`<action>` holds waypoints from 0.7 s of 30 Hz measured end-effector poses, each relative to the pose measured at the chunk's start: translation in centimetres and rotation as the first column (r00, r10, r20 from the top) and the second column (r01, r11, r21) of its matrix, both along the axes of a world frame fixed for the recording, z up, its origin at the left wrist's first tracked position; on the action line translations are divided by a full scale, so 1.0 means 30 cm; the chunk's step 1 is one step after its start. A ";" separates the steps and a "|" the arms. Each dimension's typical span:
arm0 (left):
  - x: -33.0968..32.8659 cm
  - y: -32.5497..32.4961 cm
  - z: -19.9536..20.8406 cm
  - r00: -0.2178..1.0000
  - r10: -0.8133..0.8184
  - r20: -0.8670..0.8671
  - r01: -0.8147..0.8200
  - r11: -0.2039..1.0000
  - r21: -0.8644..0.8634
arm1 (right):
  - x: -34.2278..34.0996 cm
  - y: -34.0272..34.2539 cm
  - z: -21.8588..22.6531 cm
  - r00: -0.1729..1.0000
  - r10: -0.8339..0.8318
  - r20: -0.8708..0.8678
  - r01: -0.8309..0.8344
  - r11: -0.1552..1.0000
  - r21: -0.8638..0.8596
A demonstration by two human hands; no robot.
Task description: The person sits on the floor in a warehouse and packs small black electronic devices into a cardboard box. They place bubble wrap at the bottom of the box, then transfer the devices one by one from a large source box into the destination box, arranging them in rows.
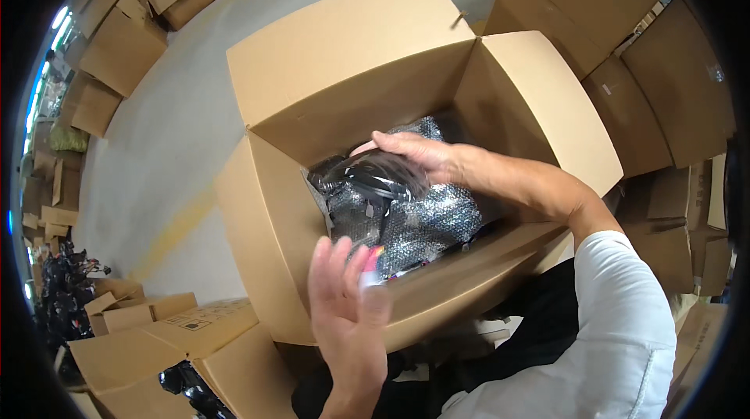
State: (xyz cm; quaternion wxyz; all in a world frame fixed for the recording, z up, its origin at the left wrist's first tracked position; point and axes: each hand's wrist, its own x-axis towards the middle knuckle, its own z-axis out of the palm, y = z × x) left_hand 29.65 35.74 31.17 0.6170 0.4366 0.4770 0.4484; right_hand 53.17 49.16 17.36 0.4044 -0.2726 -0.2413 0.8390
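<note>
A large open cardboard box (336,56) stands in front of me. Inside lie silvery bubble-wrap packages (437,220). My right hand (418,155) reaches in from the right, its fingers curled over a glossy black item in clear plastic (379,177); motion blurs it, so its kind is unclear. Over the box's near left edge, my left hand (349,317) is raised with fingers stretched out, holding nothing that I can see. Just beyond its thumb, a small pink and white thing (370,269) shows, too blurred to name.
Another carton (172,349) sits at the lower left, black plastic-wrapped items (195,392) showing in its opening. Tall stacked cartons (594,13) rise at the right. More open boxes (125,44) and a heap of black bags (66,294) line the left.
</note>
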 end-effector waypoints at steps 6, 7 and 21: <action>-0.023 0.030 0.025 0.994 -0.034 -0.103 0.024 0.995 -0.100 | 0.340 0.190 -0.601 0.799 -0.367 0.476 0.479 0.867 -0.136; -0.008 0.035 0.023 0.989 -0.042 -0.139 0.034 0.998 -0.056 | 0.399 0.191 -0.689 0.750 -0.393 0.532 0.526 0.842 -0.119; -0.070 -0.081 0.030 0.971 -0.238 -0.013 0.239 0.969 0.060 | 0.446 0.135 -0.821 -0.260 -0.564 0.784 -0.285 0.820 0.496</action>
